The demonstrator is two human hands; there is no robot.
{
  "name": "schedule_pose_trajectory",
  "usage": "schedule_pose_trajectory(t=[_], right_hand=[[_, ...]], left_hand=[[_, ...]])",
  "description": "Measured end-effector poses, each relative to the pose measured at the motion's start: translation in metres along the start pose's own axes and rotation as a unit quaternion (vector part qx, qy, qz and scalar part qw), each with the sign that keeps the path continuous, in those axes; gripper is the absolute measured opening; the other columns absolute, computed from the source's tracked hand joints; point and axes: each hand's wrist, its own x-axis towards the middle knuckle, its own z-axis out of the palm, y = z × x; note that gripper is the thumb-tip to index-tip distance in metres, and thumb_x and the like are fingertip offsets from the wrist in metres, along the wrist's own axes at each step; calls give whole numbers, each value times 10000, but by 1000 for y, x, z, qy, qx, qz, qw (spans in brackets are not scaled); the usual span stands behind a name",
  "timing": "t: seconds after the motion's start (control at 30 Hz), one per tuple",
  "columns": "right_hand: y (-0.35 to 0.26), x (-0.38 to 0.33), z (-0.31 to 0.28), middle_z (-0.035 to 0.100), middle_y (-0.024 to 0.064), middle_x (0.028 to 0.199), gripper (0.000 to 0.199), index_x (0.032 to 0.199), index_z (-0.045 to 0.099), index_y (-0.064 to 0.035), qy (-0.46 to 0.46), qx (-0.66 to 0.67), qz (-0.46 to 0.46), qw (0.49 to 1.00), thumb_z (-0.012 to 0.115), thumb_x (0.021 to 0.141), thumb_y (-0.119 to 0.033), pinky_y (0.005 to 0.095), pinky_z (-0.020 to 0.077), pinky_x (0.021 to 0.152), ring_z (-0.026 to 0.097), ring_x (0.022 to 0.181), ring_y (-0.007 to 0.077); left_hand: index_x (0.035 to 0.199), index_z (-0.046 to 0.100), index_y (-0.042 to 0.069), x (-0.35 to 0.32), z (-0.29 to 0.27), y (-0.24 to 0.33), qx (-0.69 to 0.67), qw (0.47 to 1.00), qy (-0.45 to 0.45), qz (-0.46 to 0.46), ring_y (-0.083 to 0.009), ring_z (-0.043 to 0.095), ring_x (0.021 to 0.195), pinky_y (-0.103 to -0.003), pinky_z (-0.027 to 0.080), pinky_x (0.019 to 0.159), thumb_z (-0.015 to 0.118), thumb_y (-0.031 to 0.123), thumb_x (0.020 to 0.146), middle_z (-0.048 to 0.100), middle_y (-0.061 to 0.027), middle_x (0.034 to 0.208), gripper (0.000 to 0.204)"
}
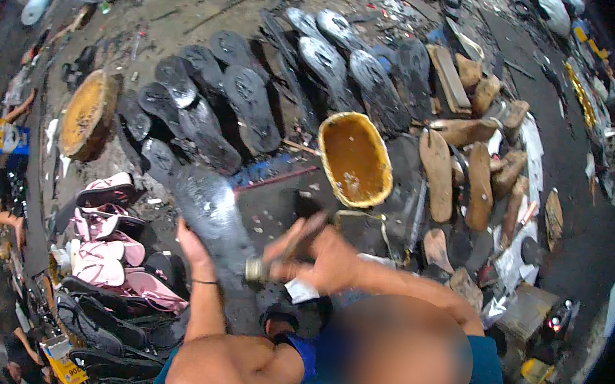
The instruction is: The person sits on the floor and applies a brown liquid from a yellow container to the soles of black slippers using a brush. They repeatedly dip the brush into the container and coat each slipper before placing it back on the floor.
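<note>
My left hand (195, 246) grips the near left edge of a dark shoe sole (211, 198), whose upper face shines as if wet. In my right hand (324, 260) is a brush (255, 267), its handle slanting up through my fingers and its pale head close to the sole's near end. Whether the brush touches the sole I cannot tell. Beyond my right hand stands a yellow-rimmed tub (385, 189) with amber, glue-like liquid in it. Several more dark soles (251, 104) lie in rows past the held one, some of them glossy.
Wooden shoe lasts (436, 175) crowd the right side. Pink sandals (99, 261) and black sandals (95, 320) are piled at the left. A round wooden block (85, 115) sits beyond them. A thin reddish stick (276, 180) lies before the tub. Scraps litter the floor.
</note>
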Motion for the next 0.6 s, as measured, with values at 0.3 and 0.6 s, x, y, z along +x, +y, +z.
schedule_pose_trajectory(t=[0.3, 0.6], right_hand=[[111, -19, -107, 728, 162, 971, 214, 1019, 716, -53, 445, -269, 4, 854, 716, 922, -243, 428, 559, 755, 711, 880, 363], [26, -86, -100, 748, 141, 995, 334, 1092, 746, -109, 140, -151, 205, 957, 750, 890, -375, 401, 551, 871, 724, 919, 269]], left_hand=[[1230, 651, 23, -59, -55, -19, 10, 987, -8, -162, -236, 680, 989, -387, 538, 913, 396, 383, 1065, 698, -91, 1169, 472], [1211, 655, 26, -47, 16, 1, 54, 981, -70, -175, -259, 697, 956, -408, 567, 874, 402, 413, 1061, 707, -110, 1147, 486]])
